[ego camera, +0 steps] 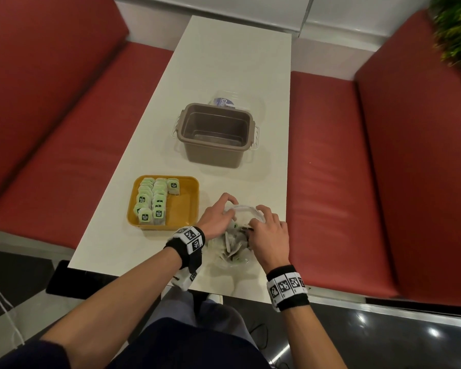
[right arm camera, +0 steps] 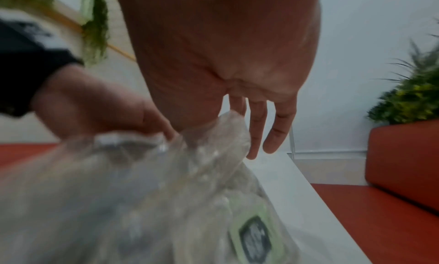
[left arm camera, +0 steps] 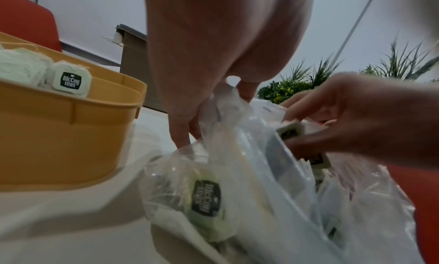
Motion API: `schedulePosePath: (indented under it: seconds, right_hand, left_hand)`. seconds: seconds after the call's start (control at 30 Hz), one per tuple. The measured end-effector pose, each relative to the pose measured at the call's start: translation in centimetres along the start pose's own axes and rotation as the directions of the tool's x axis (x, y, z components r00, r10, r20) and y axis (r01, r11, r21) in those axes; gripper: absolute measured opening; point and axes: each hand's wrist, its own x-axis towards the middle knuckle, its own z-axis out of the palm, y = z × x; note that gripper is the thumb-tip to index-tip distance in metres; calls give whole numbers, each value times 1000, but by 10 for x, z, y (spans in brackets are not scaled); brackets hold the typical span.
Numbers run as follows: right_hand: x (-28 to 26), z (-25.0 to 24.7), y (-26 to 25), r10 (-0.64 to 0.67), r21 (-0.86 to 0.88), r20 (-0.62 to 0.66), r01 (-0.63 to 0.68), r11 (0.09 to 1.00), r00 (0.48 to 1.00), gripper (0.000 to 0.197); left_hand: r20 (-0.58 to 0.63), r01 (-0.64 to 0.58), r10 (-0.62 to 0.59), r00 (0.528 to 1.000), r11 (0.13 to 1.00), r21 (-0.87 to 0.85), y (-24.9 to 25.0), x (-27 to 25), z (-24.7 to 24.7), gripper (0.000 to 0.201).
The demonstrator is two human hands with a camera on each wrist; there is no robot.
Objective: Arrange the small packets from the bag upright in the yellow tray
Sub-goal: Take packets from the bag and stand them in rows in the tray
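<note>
Standing in rows along the left side of the yellow tray [ego camera: 186, 209], the green-labelled packets [ego camera: 152, 201] are upright, their tags reading "McCoy teas" in the left wrist view; the tray's right half is bare; beyond it, further along the white table [ego camera: 224, 62], sits a brown tub [ego camera: 216, 131]; just right of the tray, near the table's front edge, lies the clear plastic bag [ego camera: 232, 249] with more packets inside; the left hand [ego camera: 218, 217] pinches the bag's left rim between thumb and fingers, holding the mouth up; the right hand [ego camera: 269, 233] reaches into that mouth, thumb and forefinger closed on a single packet [left arm camera: 291, 130] while the other fingers hang straight; red bench seats [ego camera: 330, 182] flank the table.
</note>
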Motion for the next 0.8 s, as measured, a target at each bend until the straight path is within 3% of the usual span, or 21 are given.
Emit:
schedulePosePath:
  seconds: [0.13,0.2,0.33,0.4,0.6,0.8]
  right_hand:
    - [-6,-16,7,42,256,1,-41,966,999,13]
    - [-8,-23,9,99,445,-42,-70,893,994,15]
    - [-8,-48,2,232,640,-175,-68,765,957,18]
    - [-7,-60,-4,263,727,-151,-73,683,953,15]
    - [0,-55,-16,274,710,12,-201,675,962,39]
    - [9,-119,-51,171,808,-11,-92,582,985,25]
  left_hand:
    - [35,-30,31,999,999,-21,-7,3,-2,38]
    - [68,-28,31,997,999,-42,-4,1,-3,35]
    - [90,-11,17,996,998,-68,-2,-1,-6,32]
    - [87,-24,30,996,997,-77,-2,-2,-7,33]
    - [-44,-101,95,995,982,-160,-12,-4,-17,32]
    - [-62,-146,132,989,885,-442,5,-35,-60,35]
